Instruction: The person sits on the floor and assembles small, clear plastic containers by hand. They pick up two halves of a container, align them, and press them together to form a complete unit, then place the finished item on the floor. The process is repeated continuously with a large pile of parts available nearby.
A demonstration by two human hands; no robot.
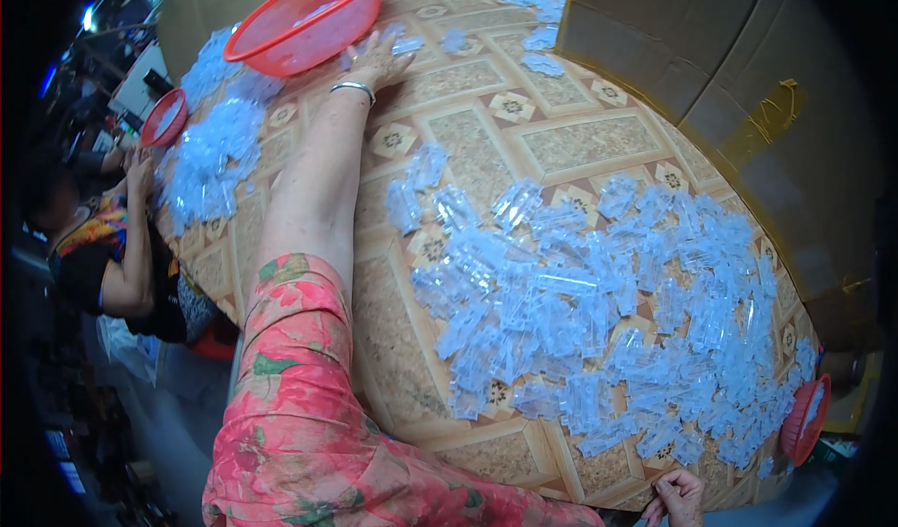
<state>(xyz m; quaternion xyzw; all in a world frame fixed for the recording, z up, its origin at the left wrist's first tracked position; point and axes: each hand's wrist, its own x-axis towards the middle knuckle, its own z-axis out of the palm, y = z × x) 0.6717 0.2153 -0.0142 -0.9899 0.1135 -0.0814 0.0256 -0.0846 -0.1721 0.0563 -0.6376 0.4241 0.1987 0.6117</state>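
My left arm, in a red floral sleeve with a silver bangle (pixel 353 87), stretches far across the patterned table (pixel 486 144). My left hand (pixel 376 59) lies fingers apart on a few clear plastic pieces (pixel 404 44), right beside a large red plastic basket (pixel 304 17). A broad heap of clear plastic pieces (pixel 599 312) covers the table to the right of that arm. My right hand (pixel 678 499) sits at the table's near edge, fingers curled; whether it holds anything is hidden.
Another person (pixel 98 251) sits at the left, hands at a second heap of clear pieces (pixel 210 148) by a small red basket (pixel 164 117). A big cardboard box (pixel 720 78) stands at the right. A red basket (pixel 804 421) hangs off the lower right edge.
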